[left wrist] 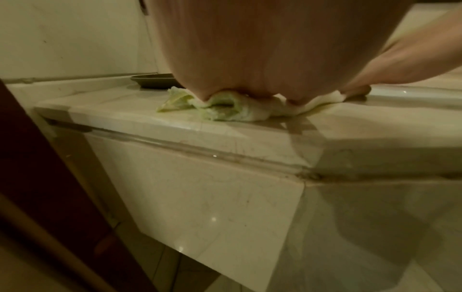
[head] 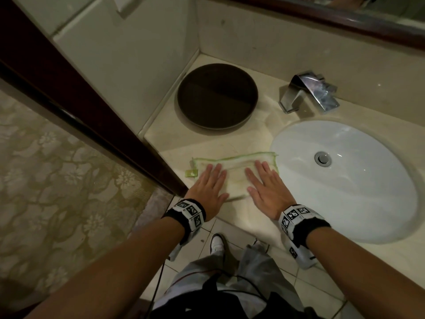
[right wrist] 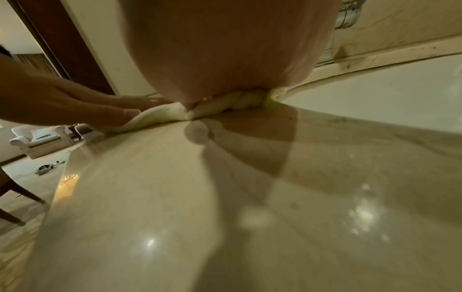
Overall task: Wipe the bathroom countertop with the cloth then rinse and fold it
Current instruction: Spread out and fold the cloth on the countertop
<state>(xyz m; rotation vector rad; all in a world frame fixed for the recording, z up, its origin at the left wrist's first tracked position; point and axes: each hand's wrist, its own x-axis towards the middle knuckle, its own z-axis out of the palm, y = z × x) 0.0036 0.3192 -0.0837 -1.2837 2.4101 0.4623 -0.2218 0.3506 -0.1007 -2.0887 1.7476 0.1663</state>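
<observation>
Head view. Cloth (head: 236, 169), pale with green edging, lies flat on the bench (head: 207, 141) just left of the sink (head: 345, 180), between the basin rim and the bench's left end. It looks doubled over into a neat rectangle, so wiping and rinsing are probably done and folding is under way, judging by the layered edges (no water running at the tap (head: 308, 93) behind the sink). Likely left: one more fold, or only smoothing. Left hand (head: 207, 187) lies spread and flat on the end of the cloth away from the sink; right hand (head: 264, 187) spread and flat on the end nearest the sink. Fingers straight, palms down, nothing pinched. A dark round tray (head: 217, 96) sits beyond the cloth, left of the sink and apart from it.

Left wrist view. Palm of the left hand (left wrist: 250, 49) presses the cloth (left wrist: 225, 110), which bunches in soft layers under the heel. Right hand (left wrist: 400, 59) reaches in from the sink side, fingers extended onto the same cloth.

Right wrist view. Right hand (right wrist: 225, 49) bears down on the cloth (right wrist: 225, 106) beside the sink's rim; left hand (right wrist: 75, 104) is flat on the far end. Bench surface glossy.
</observation>
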